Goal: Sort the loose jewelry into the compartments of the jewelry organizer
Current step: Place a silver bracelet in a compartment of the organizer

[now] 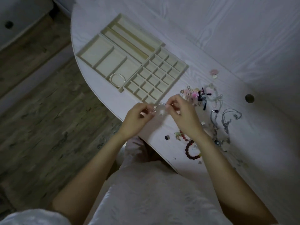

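Three trays (103, 62), two hands (138, 117), perhaps two bracelets (190, 150).

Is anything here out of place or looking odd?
Nothing looks damaged. The organizer sits askew to the table edge, and only a pearl bracelet is sorted. The remaining jewelry lies tangled in a loose pile beside it.
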The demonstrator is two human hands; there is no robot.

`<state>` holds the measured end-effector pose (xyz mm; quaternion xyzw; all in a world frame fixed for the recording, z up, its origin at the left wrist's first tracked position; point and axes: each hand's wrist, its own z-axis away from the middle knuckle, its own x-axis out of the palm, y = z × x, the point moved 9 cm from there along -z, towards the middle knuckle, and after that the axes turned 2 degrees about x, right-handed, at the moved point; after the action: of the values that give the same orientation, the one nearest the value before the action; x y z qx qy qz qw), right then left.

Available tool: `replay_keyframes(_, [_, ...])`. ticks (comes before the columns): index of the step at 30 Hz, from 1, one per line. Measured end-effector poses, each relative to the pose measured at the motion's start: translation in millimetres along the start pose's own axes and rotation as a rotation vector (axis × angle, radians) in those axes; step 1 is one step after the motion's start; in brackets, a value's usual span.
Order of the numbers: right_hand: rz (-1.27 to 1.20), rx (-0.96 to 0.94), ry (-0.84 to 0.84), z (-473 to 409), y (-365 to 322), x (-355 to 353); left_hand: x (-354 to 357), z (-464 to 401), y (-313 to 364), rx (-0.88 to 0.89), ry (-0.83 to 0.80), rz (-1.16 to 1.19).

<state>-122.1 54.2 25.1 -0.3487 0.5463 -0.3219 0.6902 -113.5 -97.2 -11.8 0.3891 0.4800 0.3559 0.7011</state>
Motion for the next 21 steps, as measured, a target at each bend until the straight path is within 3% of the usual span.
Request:
replay_keyframes(4, [-0.208, -0.018, -0.015, -40.1, -42.2, 3.8, -55.7, -13.7, 19.7, -0.039, 0.110, 0.498])
replay_keyframes(8, [-0.359, 0.052, -0.110, -96.9, -61.2, 41.5, -110.9, -44.8, 0.2, -0.024, 0.249, 0.584])
replay_keyframes(11, [-0.432, 0.121, -0.081, -138.2, -62.5, 59.0, -144.4, -73.9, -16.3, 0.007, 0.319, 0.455])
replay_keyframes(14, [-0.337, 0.129, -0.007, -172.7, -56.3, 71.4, -161.0, -97.4, -24.4, 0.070, 0.349, 0.216])
replay_keyframes(18, [0.254, 0.000, 0.015, -198.9, -52.2, 83.7, -159.6, -114.1, -35.0, 0.090, 0.413, -0.226])
replay_keyframes(21, [0.460, -0.063, 0.061, -208.0, -49.0, 80.6, -142.9, -127.6, -39.1, 0.084, 0.335, -0.396])
